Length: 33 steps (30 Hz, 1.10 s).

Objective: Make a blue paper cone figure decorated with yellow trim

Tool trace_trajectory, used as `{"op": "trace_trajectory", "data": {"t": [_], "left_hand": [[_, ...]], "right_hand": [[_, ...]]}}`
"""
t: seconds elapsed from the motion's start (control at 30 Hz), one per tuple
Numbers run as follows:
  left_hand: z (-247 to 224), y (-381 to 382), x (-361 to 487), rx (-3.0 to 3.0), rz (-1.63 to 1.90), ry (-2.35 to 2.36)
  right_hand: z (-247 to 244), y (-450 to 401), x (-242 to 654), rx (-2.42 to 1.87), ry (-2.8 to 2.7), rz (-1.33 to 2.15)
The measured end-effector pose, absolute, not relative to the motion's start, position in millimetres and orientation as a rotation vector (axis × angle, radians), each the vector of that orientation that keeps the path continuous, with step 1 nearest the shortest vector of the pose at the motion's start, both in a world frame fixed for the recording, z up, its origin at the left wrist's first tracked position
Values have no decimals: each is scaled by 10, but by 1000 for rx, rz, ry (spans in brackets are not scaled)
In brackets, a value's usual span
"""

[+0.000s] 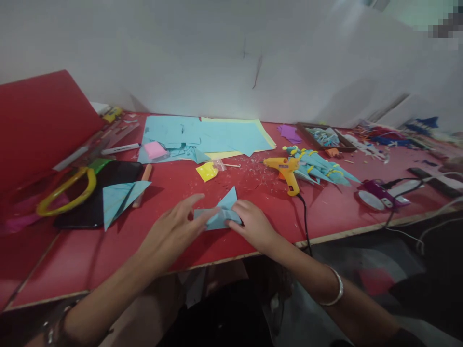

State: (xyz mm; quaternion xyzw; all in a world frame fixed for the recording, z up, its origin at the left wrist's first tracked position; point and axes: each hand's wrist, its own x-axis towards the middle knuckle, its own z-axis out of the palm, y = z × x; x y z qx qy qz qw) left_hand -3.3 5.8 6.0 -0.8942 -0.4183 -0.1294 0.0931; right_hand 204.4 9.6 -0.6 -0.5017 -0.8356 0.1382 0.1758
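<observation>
A light blue sheet of folded paper lies on the red tabletop near its front edge, one pointed corner standing up toward the back. My right hand grips the paper's right side, fingers curled and thumb pressed on the fold. My left hand reaches in from the left with its fingers apart; the thumb side rests on the paper and is slightly blurred. Right of the hands lies a yellow hot glue gun, against a bundle of light blue paper cones with yellow trim.
Blue sheets lie at the back by the wall. At left are a folded blue piece on a black flat object, and a yellow ring. A yellow packet, a wooden tray and a purple device with cables surround the work spot.
</observation>
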Motion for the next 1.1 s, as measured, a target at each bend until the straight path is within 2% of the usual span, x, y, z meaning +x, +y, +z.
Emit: {"op": "trace_trajectory", "data": {"t": [0.13, 0.33, 0.67, 0.83, 0.9, 1.1], "left_hand": [[164, 50, -37, -2788, -120, -853], [259, 25, -50, -2844, 31, -892], [125, 29, -440, -2912, -77, -978], [101, -8, -443, -2926, -131, -992], [105, -27, -429, -2932, -164, -1016], [83, -49, -466, -2958, -176, -1061]], "right_hand": [[6, 103, 2034, -1429, -2367, 407], [1, 108, 2008, -1445, -2373, 400], [-48, 72, 2009, -1431, -2314, 344], [-61, -1, 1995, -1210, -2474, -130], [-28, -8, 1998, -1050, -2612, -218], [117, -22, 2069, -960, -2857, 8]]}}
